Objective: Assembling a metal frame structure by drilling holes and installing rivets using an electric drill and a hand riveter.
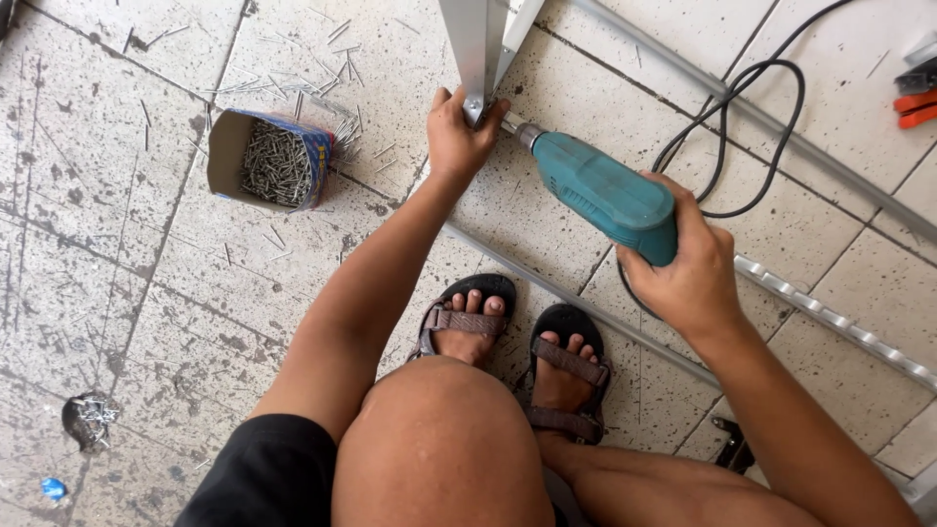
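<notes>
My left hand (457, 137) grips the lower end of a grey metal profile (475, 39) that rises out of the top of the view. My right hand (688, 271) holds a teal electric drill (600, 193), its chuck and bit pressed against the profile right beside my left fingers. The drill's black cord (752, 117) loops away to the upper right. I am squatting, with my knees and sandalled feet (517, 342) just below the hands.
An open cardboard box of screws (271, 158) lies to the left, with several loose screws scattered on the tiled floor around it. Long metal rails (839, 322) lie across the floor on the right. An orange tool (917, 102) sits at the top right edge.
</notes>
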